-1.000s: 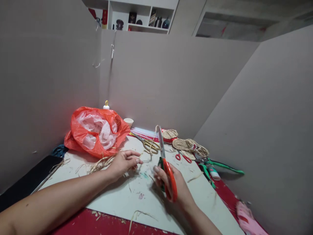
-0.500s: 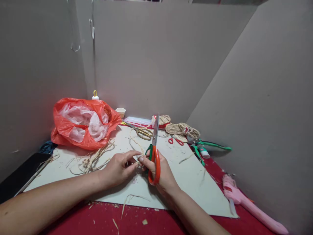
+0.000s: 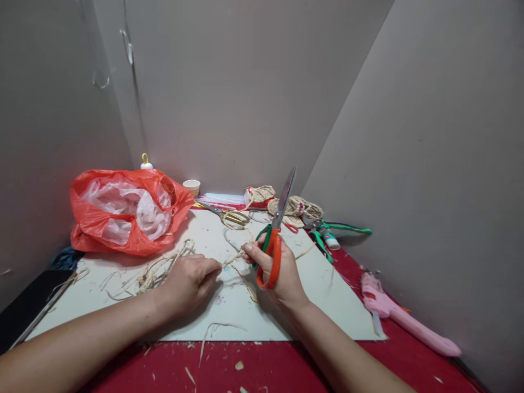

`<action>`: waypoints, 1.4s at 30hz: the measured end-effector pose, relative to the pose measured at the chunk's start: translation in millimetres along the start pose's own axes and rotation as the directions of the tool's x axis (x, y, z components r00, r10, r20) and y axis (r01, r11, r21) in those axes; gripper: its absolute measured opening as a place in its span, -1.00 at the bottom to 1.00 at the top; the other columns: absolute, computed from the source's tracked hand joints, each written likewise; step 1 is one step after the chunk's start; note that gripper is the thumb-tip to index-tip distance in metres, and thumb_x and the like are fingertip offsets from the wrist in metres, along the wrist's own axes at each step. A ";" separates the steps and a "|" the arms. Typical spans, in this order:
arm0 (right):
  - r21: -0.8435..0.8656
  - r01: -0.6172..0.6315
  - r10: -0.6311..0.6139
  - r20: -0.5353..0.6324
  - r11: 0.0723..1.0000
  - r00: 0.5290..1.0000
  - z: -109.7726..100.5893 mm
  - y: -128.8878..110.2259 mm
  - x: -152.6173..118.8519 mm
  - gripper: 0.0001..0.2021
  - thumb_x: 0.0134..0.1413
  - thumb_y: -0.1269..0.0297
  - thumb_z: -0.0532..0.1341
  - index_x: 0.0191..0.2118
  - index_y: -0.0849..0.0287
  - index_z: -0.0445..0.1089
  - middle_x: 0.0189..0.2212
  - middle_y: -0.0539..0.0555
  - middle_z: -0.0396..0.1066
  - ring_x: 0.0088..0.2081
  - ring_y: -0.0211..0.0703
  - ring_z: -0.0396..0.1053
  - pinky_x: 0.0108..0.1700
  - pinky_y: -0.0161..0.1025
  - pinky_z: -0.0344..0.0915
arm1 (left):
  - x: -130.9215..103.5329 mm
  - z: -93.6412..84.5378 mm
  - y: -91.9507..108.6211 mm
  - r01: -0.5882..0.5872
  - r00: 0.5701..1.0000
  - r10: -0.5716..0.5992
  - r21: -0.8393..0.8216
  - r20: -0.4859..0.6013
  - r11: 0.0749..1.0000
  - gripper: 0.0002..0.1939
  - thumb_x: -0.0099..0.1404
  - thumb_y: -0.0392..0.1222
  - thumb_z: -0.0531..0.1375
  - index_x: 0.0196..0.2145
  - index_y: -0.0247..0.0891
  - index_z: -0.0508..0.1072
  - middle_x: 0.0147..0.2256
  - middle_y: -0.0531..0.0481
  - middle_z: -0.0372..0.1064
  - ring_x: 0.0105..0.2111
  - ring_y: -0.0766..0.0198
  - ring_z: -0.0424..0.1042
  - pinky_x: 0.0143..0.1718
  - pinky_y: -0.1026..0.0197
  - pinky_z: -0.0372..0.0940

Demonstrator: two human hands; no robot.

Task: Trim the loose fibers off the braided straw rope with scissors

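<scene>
A twisted straw cord stretches between my two hands above the pale board. My left hand is closed, pinching the near end of the cord. In my right hand are scissors with one orange and one green handle. Their blades look closed and point up, leaning right. The thumb and finger of this hand also pinch the cord, whose far part loops back across the board. A loose straw strand hangs below it. Left of my left hand lies a bundle of straw strands.
A red plastic bag fills the back left, near a paper cup. Gold-handled scissors, coiled straw pieces and green-handled pliers lie farther back. At the right rests a pink glue gun; a dark flat device lies left.
My hands have moved apart, and the cord now spans the gap between them. The scissors lean more to the right. My left fingers have closed tighter. The whole view has shifted slightly.
</scene>
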State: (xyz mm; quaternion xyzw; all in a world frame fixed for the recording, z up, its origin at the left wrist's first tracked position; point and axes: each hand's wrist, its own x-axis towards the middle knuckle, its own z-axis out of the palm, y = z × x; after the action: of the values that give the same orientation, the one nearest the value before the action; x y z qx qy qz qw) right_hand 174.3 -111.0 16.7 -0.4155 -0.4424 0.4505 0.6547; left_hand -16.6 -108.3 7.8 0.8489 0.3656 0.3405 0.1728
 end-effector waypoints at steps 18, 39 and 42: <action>0.036 -0.007 0.002 0.130 0.999 0.991 -5.4 -1.1 4.3 -0.68 -0.15 0.19 0.36 -0.36 0.13 0.20 -0.50 -0.08 0.33 -0.50 -0.29 0.31 -0.39 -0.29 0.26 | 10.8 -3.5 8.1 0.578 0.816 -0.243 -0.735 0.525 0.354 -0.71 0.22 -0.04 0.19 -0.31 -0.37 0.51 -0.43 -0.11 0.45 -0.62 0.47 0.23 -0.52 0.34 0.12; 0.054 0.047 -0.055 0.150 0.997 0.987 -3.5 -8.0 1.2 -0.65 -0.18 0.13 0.37 -0.36 0.12 0.21 -0.42 -0.04 0.36 -0.43 -0.24 0.35 -0.37 -0.26 0.34 | 14.2 -9.2 12.5 0.661 0.724 -0.314 -0.748 0.614 0.063 -0.73 0.04 -0.25 0.34 -0.27 -0.41 0.51 -0.42 -0.09 0.48 -0.58 0.45 0.37 -0.59 0.42 0.25; -0.006 -0.015 0.016 0.142 1.000 0.990 -5.5 -1.2 5.8 -0.64 -0.19 0.11 0.37 -0.34 0.12 0.22 -0.39 0.01 0.41 -0.37 -0.18 0.39 -0.39 -0.26 0.36 | 15.4 -7.9 11.0 0.642 0.734 -0.381 -0.757 0.562 0.120 -0.65 0.05 -0.16 0.33 -0.21 -0.40 0.51 -0.51 -0.04 0.44 -0.64 0.49 0.29 -0.63 0.43 0.17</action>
State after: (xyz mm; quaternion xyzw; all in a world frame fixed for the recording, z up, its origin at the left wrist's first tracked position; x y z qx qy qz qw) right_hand 181.1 -106.5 17.6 -0.3873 -0.4860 0.4829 0.6170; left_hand -8.9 -104.0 26.3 0.4428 0.3512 0.3007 0.7682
